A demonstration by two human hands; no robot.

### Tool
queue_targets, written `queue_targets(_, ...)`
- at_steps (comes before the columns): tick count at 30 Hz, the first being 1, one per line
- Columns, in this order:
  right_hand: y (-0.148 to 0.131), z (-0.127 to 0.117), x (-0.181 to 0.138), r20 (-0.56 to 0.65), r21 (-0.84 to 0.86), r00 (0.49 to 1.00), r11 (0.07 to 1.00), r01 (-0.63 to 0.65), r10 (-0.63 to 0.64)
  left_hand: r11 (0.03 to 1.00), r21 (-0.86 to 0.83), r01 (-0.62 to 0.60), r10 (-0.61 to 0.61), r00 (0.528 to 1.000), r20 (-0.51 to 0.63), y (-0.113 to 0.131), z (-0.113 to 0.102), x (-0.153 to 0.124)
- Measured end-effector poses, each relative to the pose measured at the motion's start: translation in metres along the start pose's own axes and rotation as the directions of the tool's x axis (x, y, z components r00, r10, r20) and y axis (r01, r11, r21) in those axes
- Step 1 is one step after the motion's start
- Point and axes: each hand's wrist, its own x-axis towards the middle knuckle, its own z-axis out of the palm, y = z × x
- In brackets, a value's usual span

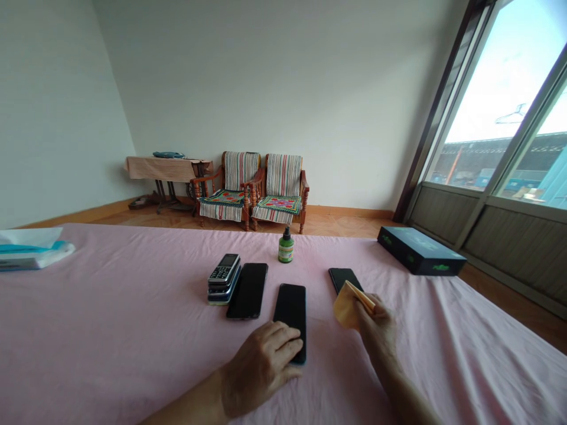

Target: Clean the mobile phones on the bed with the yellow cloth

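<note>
My left hand lies over the lower end of a black smartphone, fingers bent across the screen and thumb by its near edge. My right hand pinches a folded yellow cloth. Just beyond the cloth, another dark smartphone is partly covered by it and by the hand. To the left rests a larger black smartphone, beside a stack of several phones topped by a silver keypad phone. A green spray bottle with a black top stands upright behind the phones.
A pink cloth with creases covers the surface. At the back right sits a flat black box; a tissue pack is at the left edge. Beyond are two wooden chairs, a covered table and a window.
</note>
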Motion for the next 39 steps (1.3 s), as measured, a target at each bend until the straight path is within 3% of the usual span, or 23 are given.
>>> queue_targets(5,-0.005,0.0,-0.005,0.05,-0.127,0.982,0.974,0.185,-0.18,0.971,-0.09,0.221,-0.23,0.968,-0.103,-0.012,-0.006,-0.016)
queue_targets(11,-0.021,0.007,-0.014,0.153,-0.12,0.942,0.941,0.316,-0.297,0.96,-0.15,0.236,-0.238,0.971,0.008,-0.012,-0.004,-0.017)
queue_targets(14,-0.034,0.021,-0.015,0.293,-0.124,0.873,0.89,0.44,-0.391,0.958,-0.173,0.23,-0.225,0.973,0.048,-0.003,-0.006,-0.01)
queue_targets(17,-0.04,0.045,-0.009,0.458,-0.182,0.767,0.797,0.576,-0.449,0.957,-0.175,0.23,-0.223,0.973,0.062,0.002,-0.008,-0.006)
queue_targets(20,-0.036,0.073,0.002,0.591,-0.269,0.658,0.656,0.705,-0.466,0.963,-0.159,0.216,-0.209,0.976,0.056,-0.001,-0.008,-0.006)
queue_targets(23,-0.028,0.093,0.01,0.657,-0.272,0.599,0.596,0.755,-0.458,0.976,-0.14,0.168,-0.165,0.986,0.037,-0.008,-0.004,-0.008)
queue_targets(26,-0.023,0.098,0.007,0.68,-0.255,0.578,0.594,0.763,-0.451,0.99,-0.112,0.091,-0.09,0.996,0.015,-0.019,0.004,-0.011)
queue_targets(30,-0.026,0.087,-0.012,0.707,-0.235,0.553,0.591,0.772,-0.441,0.998,-0.058,-0.009,0.004,0.996,-0.09,-0.036,0.028,-0.017)
queue_targets(33,-0.029,0.083,-0.025,0.709,-0.239,0.561,0.603,0.761,-0.427,0.999,-0.033,-0.032,0.027,0.99,-0.136,-0.044,0.042,-0.021)
queue_targets(35,-0.029,0.086,-0.025,0.705,-0.249,0.574,0.613,0.75,-0.416,0.999,-0.043,-0.024,0.018,0.992,-0.128,-0.043,0.041,-0.021)
queue_targets(39,-0.026,0.1,-0.012,0.685,-0.232,0.601,0.658,0.716,-0.412,0.996,-0.081,0.027,-0.03,0.999,-0.031,-0.031,0.018,-0.015)
